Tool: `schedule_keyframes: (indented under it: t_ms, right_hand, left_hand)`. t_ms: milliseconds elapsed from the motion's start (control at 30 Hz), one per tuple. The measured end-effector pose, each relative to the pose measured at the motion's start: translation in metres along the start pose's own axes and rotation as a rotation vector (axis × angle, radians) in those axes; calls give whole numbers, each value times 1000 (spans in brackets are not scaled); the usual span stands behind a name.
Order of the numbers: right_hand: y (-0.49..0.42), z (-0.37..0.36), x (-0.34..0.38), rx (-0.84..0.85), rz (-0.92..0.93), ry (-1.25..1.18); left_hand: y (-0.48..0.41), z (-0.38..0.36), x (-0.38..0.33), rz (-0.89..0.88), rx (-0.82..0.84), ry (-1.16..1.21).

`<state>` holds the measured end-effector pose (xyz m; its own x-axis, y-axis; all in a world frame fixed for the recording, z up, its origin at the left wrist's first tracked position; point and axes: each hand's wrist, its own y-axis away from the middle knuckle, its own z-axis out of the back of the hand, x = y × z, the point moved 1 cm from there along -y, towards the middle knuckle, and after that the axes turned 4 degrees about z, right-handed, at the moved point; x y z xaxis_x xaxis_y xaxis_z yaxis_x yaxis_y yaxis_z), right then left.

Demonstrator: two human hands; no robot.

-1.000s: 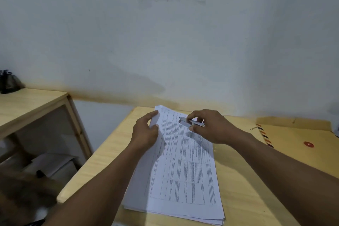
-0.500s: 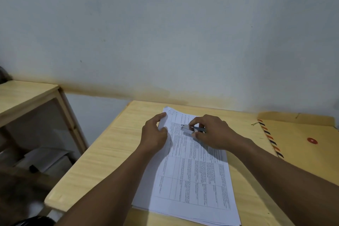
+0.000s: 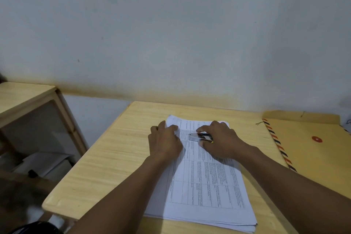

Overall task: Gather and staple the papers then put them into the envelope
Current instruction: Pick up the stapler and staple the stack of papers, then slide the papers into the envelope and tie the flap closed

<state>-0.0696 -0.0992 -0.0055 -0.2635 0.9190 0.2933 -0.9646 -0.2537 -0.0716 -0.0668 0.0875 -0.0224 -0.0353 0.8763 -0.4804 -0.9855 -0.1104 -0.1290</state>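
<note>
A stack of white printed papers (image 3: 205, 186) lies lengthwise on the light wooden table (image 3: 106, 159). My left hand (image 3: 164, 141) pinches the upper left corner of the top sheets, lifting that edge slightly. My right hand (image 3: 222, 141) holds a small silver and black stapler (image 3: 199, 137) flat over the top of the stack, its metal nose pointing left toward my left hand. A large brown envelope (image 3: 311, 150) with a red and black striped edge and a red round fastener lies on the table to the right, apart from the papers.
The table's far edge meets a pale wall (image 3: 171, 43). A second wooden table (image 3: 20, 97) stands to the left across a gap, with papers and dark items on the floor below it. A thin string lies near the envelope's top left corner.
The view has tilted down and shifted, so the papers sit lower and more central. Both hands keep their grips; the stapler has come slightly closer to the left corner.
</note>
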Motion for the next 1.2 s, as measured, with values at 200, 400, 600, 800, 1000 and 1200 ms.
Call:
schedule_keyframes:
  t_ms: [200, 400, 600, 800, 1000, 1200]
  right_hand:
    - [23, 26, -16, -48, -81, -76]
    - [76, 71, -65, -125, -237, -57]
    - [153, 91, -128, -65, -449, -10]
    - [205, 86, -163, -132, -604, 37]
    - [226, 85, -183, -175, -779, 38]
    - [224, 80, -178, -147, -782, 47]
  left_hand:
    - [5, 14, -17, -41, 3, -8]
    - [28, 15, -85, -263, -59, 56]
    - [70, -20, -161, -501, 163, 106]
    - [112, -61, -200, -638, 405, -40]
    - [121, -76, -210, -471, 434, 26]
    - [118, -71, -216, -288, 498, 330]
